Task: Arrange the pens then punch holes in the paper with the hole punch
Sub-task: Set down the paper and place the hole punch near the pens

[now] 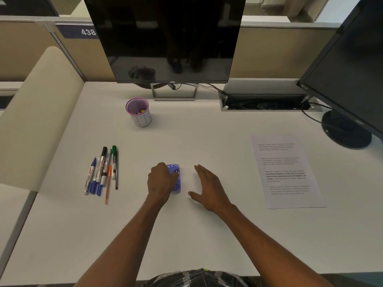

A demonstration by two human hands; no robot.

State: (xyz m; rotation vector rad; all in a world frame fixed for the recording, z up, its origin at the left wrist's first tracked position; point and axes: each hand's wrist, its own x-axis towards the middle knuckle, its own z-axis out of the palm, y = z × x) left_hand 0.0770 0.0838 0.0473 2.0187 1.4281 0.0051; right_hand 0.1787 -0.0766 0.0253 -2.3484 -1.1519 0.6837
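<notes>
From the head view, the left hand (162, 181) was curled over a small purple hole punch (175, 179) on the white table (186, 235), its fingers wrapped around the punch's left side so that only the right part of the tool showed. The right hand (209, 188) hovered or rested just to the right of the punch, fingers spread and empty, palm down, with a narrow strip of bare table between it and the tool; whether it touched the table could not be told.

Well to the left of the left hand lay the pens (103, 172), a bundle of markers and thin pens side by side, roughly parallel, tips pointing away from the person. Beyond the left hand and a little to its left stood a pink-rimmed pen cup (138, 112), upright, with something small and yellow at its bottom. Well to the right of the right hand lay the paper (288, 172), a printed sheet flat on the table, slightly skewed. Two dark monitors (165, 38) stood beyond both hands.
</notes>
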